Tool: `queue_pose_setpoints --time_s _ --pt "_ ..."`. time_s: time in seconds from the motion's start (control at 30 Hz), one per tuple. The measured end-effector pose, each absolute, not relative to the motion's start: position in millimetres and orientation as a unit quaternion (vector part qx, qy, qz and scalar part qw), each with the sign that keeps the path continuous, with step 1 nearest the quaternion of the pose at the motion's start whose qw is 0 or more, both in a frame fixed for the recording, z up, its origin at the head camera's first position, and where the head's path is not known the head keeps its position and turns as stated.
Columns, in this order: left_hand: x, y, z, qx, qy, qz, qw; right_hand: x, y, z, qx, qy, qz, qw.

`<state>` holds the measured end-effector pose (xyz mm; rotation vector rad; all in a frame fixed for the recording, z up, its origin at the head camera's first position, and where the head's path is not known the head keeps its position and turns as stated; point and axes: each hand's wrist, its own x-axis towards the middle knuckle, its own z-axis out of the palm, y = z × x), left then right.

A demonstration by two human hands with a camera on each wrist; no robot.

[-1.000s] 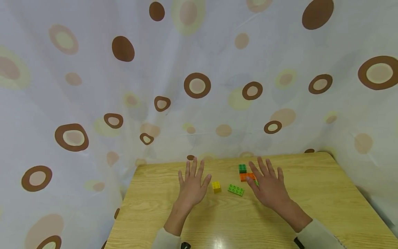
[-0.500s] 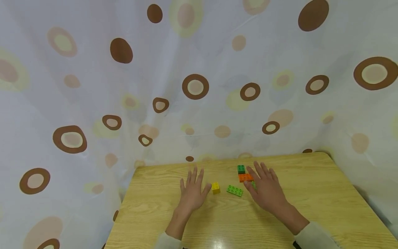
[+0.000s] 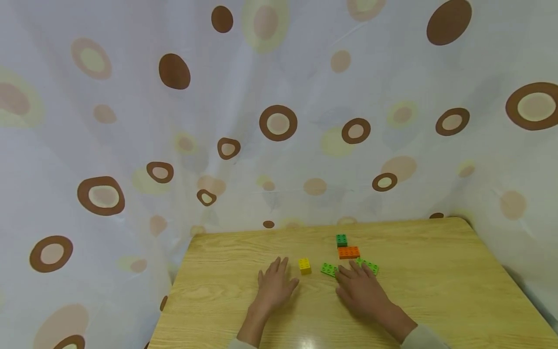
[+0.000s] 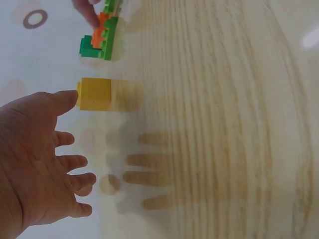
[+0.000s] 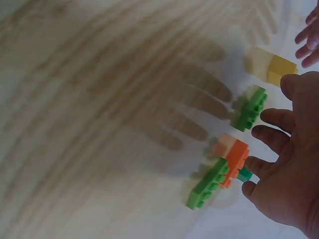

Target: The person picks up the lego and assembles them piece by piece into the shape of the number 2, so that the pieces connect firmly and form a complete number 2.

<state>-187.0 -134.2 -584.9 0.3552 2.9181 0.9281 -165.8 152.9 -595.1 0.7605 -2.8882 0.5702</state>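
Observation:
My left hand (image 3: 273, 290) hovers over the table left of a yellow building brick (image 3: 304, 267), its fingers relaxed and holding nothing. In the left wrist view its thumb lies near the yellow brick (image 4: 97, 94); whether they touch, I cannot tell. The right hand (image 3: 362, 294) is above the near side of two light green bricks, its fingers loosely bent with nothing in them. It partly covers the left green brick (image 3: 329, 269); the other green brick (image 3: 371, 267) shows beyond its knuckles. In the right wrist view a gap separates the fingers (image 5: 271, 119) from the table's shadows.
Behind the green bricks lie an orange brick (image 3: 348, 252) and a small dark green brick (image 3: 341, 240). The wooden table (image 3: 218, 295) ends at a white curtain (image 3: 244, 203) with brown and beige spots, which also runs along both sides.
Both hands have come down and drawn back toward me, their fingers less spread. The right hand also shifted left, uncovering the orange brick and right green brick. The bricks have stayed in place.

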Motion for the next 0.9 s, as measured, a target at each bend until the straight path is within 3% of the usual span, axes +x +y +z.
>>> queue_pose_setpoints --time_s 0.2,0.4,0.73,0.9 --pt "-180 -141 -592 0.089 0.944 0.316 0.04 -160 155 -603 0.255 -0.942 0.209 0.052" --pt "-173 -146 -598 0.078 0.944 0.316 0.054 -148 156 -603 0.284 -0.931 0.227 0.019" --pt "-167 -151 -614 0.098 0.952 0.289 0.035 -134 156 -606 0.317 -0.917 0.241 -0.006" --pt "-166 -151 -621 0.104 0.952 0.286 0.03 -143 158 -600 0.331 -0.915 0.229 0.024"
